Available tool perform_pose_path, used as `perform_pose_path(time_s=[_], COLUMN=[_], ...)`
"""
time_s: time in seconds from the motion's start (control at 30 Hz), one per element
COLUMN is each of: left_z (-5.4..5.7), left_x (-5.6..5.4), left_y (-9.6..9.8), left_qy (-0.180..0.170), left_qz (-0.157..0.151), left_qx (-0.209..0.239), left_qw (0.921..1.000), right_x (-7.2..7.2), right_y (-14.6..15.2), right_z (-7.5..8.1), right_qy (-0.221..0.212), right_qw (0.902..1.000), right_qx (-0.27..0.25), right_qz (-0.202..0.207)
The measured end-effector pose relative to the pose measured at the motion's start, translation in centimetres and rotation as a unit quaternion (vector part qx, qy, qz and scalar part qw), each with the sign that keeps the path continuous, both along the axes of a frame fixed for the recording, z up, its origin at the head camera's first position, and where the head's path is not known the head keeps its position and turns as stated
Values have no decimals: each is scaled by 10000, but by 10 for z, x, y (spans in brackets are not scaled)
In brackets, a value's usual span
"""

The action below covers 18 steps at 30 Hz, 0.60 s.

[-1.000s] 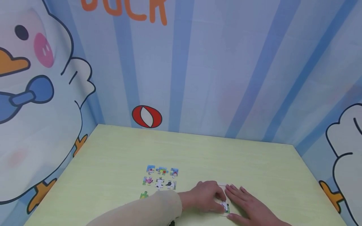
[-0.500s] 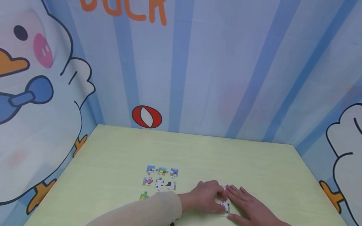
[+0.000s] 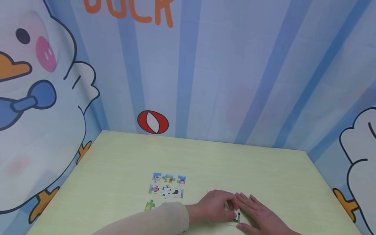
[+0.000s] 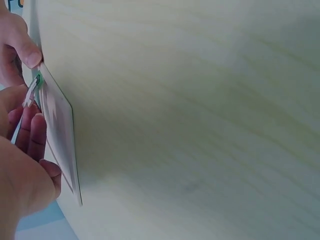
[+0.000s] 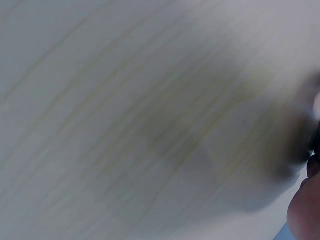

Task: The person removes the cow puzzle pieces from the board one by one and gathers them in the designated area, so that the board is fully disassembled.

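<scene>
A jigsaw puzzle piece (image 3: pixel 236 216) with a white and green print shows between the thumb and fingers of my left hand (image 3: pixel 215 205), which pinches it over the right end of a thin, pale puzzle tray (image 4: pixel 60 125). In the left wrist view this puzzle piece (image 4: pixel 33 92) stands tilted above the tray. My right hand (image 3: pixel 261 215) lies with its fingers straight along the tray's right edge. Most of the tray is covered by the hands in the head view. The right wrist view catches only part of my right hand (image 5: pixel 305 210) at its edge.
Left of the tray, several loose puzzle pieces lie in rows, among them a cow piece (image 3: pixel 165 191), a pink animal piece (image 3: pixel 154 188) and a green piece (image 3: pixel 149 205). My left sleeve (image 3: pixel 149 220) crosses in front of the lowest row. A printed curtain (image 3: pixel 211 81) stands behind the table (image 3: pixel 132 156).
My left hand has shifted slightly to the right and down with the puzzle piece, and its fingers now cover more of the piece. My right hand stays in place.
</scene>
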State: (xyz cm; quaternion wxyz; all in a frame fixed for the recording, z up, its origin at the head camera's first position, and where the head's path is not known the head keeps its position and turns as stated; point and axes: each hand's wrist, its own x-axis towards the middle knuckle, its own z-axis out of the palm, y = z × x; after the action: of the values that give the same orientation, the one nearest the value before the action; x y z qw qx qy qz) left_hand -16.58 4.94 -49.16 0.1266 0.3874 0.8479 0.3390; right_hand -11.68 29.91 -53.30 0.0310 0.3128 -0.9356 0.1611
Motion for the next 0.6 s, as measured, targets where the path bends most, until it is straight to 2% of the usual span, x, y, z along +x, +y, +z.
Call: perform_pose_path(time_s=[0.27, 0.6], left_z=[-3, 0], left_x=[2, 5], left_y=[4, 6], left_qy=[-6, -27], left_qz=[-35, -59], left_qx=[293, 455], left_qw=[9996, 9989], right_x=[1, 1], right_y=[2, 0], right_z=[-4, -4], right_qy=[60, 189], right_qw=[9999, 9997], right_qx=[-138, -164], right_qz=[-43, -37])
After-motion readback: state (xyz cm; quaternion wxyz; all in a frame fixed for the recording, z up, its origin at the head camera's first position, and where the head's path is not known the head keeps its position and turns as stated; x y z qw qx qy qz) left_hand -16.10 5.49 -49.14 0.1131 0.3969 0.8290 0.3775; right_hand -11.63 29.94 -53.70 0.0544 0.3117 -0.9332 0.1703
